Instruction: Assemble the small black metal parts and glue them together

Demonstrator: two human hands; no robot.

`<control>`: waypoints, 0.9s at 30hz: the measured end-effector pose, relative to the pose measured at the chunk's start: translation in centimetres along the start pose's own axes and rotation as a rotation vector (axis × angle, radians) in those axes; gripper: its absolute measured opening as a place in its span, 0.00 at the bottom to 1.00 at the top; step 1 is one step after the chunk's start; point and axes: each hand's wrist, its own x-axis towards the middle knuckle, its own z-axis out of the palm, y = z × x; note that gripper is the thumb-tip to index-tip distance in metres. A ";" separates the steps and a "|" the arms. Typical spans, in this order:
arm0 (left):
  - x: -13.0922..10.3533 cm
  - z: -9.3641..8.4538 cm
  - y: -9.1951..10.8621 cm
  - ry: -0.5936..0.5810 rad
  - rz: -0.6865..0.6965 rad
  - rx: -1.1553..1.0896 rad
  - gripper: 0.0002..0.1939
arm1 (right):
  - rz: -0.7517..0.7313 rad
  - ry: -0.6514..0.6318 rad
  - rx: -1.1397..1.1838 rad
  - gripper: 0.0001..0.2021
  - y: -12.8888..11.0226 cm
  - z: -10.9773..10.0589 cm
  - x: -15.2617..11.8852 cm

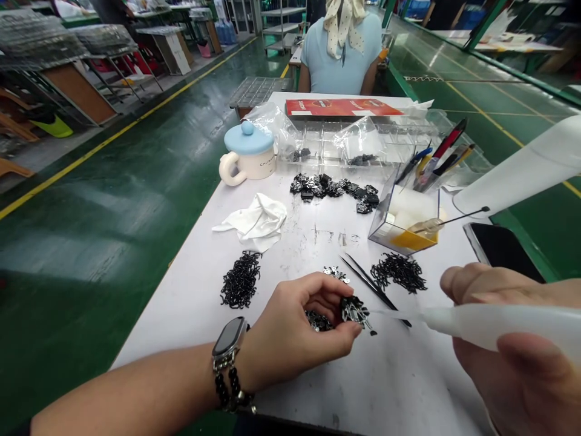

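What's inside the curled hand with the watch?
The left hand pinches something black and silver at its fingertips. More dark bits show through the gap. The hand itself hides anything deeper.

Near the right edge of the surface (190, 321), the right hand (499, 381) hides part of the phone (503, 248); we lose the white bottle (512, 324) beyond the frame. The left hand (299, 333) partly covers small parts (319, 322).

Factory workshop | green floor (149, 200) | yellow lane line (59, 174) | metal rack (282, 28)
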 end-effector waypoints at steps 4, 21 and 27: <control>0.1 0.1 0.0 0.004 -0.006 -0.001 0.16 | 0.023 0.031 -0.019 0.11 0.0 -0.2 -0.2; 0.2 0.0 0.1 0.006 -0.007 0.002 0.16 | -0.001 0.026 -0.003 0.10 0.4 -0.4 -0.7; 0.2 0.1 0.1 -0.002 -0.017 -0.011 0.15 | -0.058 -0.046 -0.126 0.14 -0.1 0.2 0.1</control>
